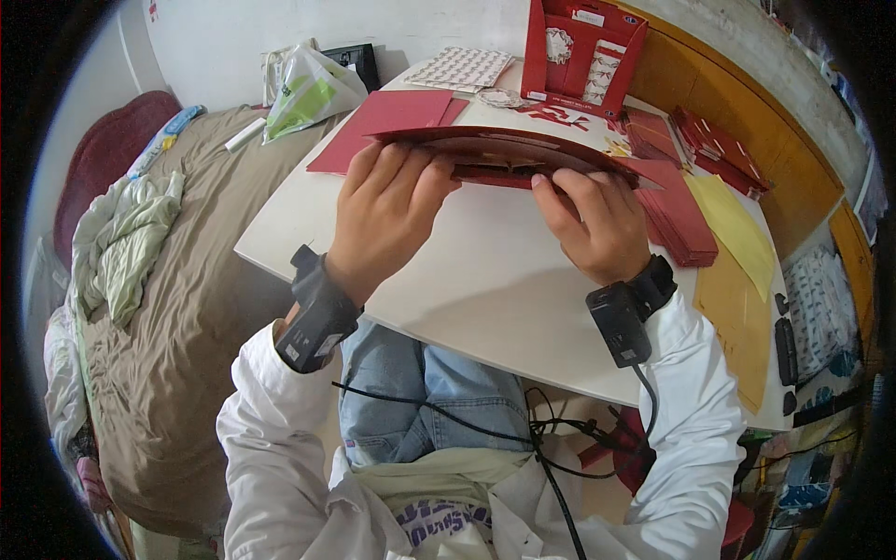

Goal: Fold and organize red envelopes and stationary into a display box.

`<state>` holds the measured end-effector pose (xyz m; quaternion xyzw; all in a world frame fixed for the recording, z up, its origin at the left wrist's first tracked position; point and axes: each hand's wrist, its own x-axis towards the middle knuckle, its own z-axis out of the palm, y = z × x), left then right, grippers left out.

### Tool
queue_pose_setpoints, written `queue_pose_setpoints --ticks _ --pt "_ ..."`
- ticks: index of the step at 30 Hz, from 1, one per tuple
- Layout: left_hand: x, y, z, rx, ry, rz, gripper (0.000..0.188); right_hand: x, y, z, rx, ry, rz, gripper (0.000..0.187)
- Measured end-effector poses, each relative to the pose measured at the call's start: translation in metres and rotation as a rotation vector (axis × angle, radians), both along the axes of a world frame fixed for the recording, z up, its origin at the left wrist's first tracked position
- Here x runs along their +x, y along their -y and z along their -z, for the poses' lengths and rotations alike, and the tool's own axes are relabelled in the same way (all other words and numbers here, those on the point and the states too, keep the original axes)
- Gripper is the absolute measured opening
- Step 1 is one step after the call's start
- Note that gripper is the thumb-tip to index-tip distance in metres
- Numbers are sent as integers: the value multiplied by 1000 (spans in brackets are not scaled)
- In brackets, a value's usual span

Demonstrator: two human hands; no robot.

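Observation:
Above the white table (448, 299), both hands hold up a dark red cardboard sleeve (509, 140). Its long edge bows upward, and a dark gap shows between its layers. My left hand (387, 210) is closed on the left part, with its fingers curled over the edge. On the right part, my right hand (602, 229) grips the same sleeve, thumb toward the gap. What lies within the gap is too dark to make out. Behind the sleeve, at left, rest flat red cardboard sheets (383, 121). A stack of red cardboard pieces (679, 219) sits just beyond my right hand.
A red display box (583, 56) stands at the back beside a white patterned sheet (459, 67). Right of the stack lie yellow paper (733, 224) and a red tray (719, 154). A bed (205, 280) with a plastic bag (313, 93) adjoins at left. Black cables (551, 434) hang below the table edge.

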<state>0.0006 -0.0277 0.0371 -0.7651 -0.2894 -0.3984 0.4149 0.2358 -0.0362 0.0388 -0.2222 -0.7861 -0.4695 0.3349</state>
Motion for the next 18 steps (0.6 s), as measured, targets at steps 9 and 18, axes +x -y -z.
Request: queue_pose_setpoints --ticks 9,18 --pt "-4 2 0 -203 -31 72 15 -3 5 4 -17 11 77 28" --pt "-2 9 1 -288 91 92 21 -2 6 6 -17 25 53 28"
